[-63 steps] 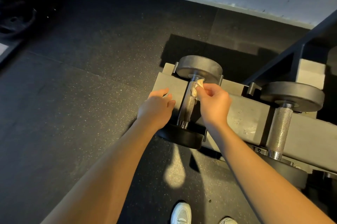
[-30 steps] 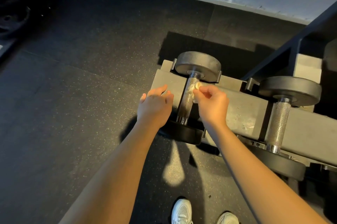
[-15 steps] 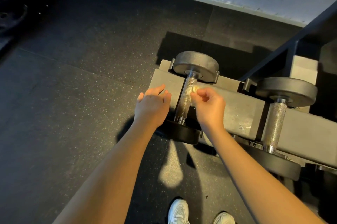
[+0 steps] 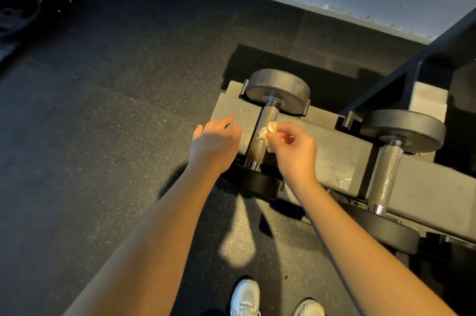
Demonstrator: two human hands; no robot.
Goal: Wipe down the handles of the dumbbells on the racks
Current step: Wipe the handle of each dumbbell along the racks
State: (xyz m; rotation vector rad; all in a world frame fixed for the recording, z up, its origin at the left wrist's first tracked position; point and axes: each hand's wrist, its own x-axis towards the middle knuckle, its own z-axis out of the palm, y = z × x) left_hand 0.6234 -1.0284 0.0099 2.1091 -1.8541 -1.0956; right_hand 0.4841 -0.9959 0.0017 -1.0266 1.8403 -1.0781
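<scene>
Pinched in the right hand, the small crumpled white wipe has slid down to mid-length on the knurled steel dumbbell handle, probably half wiped, while the left hand stays open beside it.

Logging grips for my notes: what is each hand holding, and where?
Right hand pinches the crumpled wipe by its right side; left hand holds nothing.

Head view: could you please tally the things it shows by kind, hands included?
Dumbbells: 2
Wipe: 1
Rack: 1
Hands: 2
Shoes: 2
Total: 8
</scene>
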